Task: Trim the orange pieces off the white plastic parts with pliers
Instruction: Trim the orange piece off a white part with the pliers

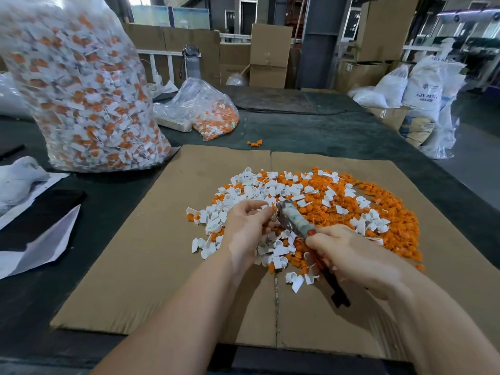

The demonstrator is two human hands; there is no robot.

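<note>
Head view of a dark surface in a warehouse-like room. A flat sheet of cardboard lies under both hands. On it, just beyond the fingers, spreads a pile of white plastic parts mixed with cut orange pieces; orange gathers mostly beyond and to the outer side of the right hand.

Left hand is curled, fingertips pinching a small white part over the pile. Right hand is clamped around the handles of pliers, whose metal head points toward the left fingertips and touches the pinched part.

Far beyond the left hand stands a tall clear bag stuffed with untrimmed white and orange parts, and a smaller bag slumps beside it. Loose white sheets lie well out from the left hand. Bare cardboard lies between the left hand and that sheet's outer edge. Beyond the surface's far edge are stacked boxes and white sacks.
</note>
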